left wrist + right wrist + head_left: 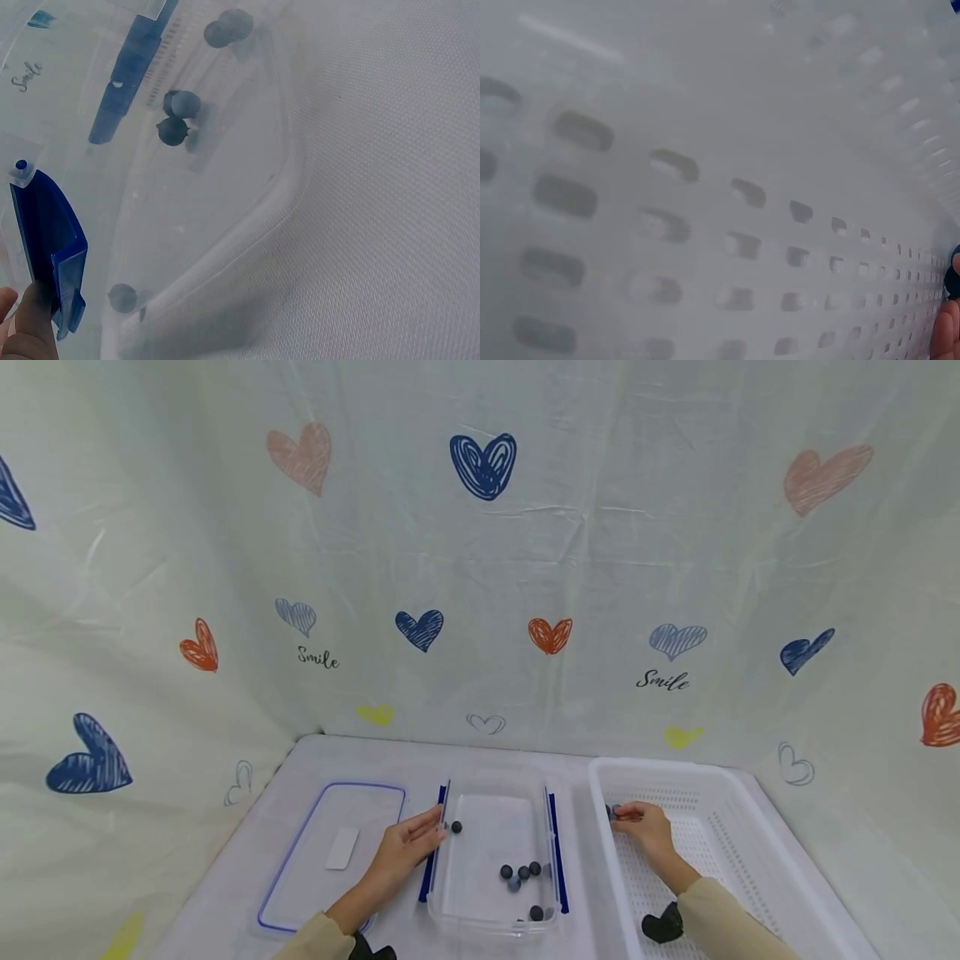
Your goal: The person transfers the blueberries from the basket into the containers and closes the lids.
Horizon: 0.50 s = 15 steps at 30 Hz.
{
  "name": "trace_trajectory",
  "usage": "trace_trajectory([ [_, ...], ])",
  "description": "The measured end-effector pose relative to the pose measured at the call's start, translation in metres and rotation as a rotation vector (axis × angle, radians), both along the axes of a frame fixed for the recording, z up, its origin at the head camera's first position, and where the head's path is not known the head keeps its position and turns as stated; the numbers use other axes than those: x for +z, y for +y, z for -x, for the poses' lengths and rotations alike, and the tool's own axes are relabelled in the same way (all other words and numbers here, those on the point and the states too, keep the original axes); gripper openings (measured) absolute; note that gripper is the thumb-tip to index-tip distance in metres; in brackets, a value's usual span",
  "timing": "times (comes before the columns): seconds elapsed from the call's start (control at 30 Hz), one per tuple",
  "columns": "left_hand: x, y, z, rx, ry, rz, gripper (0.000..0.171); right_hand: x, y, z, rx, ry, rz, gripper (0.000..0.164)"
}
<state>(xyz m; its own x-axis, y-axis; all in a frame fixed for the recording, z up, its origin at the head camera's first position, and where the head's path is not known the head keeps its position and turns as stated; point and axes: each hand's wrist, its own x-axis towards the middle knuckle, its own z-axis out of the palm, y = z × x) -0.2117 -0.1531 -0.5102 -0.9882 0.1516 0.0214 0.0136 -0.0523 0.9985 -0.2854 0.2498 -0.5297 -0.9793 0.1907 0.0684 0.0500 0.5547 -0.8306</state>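
Note:
A clear plastic food container [491, 839] with blue side latches stands in the middle, several blueberries [524, 872] on its floor. One blueberry [457, 827] lies apart near its left wall. My left hand [399, 853] is at that wall, fingers extended and touching the blue latch [56, 232] in the left wrist view. Inside the white basket [708, 814], my right hand [651, 835] pinches a blueberry [616, 810] by the left wall; another dark one shows beside it. The right wrist view catches only fingertips [946, 330] and dark berries [952, 281] at its right edge.
On the table's left lies a clear lid [300, 868] with a blue seal and a white rectangle [342, 848]. The basket has perforated walls and floor. A curtain [480, 568] printed with hearts hangs behind the white-covered table [577, 852].

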Motion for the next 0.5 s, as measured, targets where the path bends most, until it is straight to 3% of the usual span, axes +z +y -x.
trace_trajectory([
  [0.5, 0.0016, 0.0004, -0.0016, 0.001, 0.005, 0.023, 0.059, 0.0051, -0.0013, -0.0010, 0.023, 0.008, -0.056, 0.021],
])
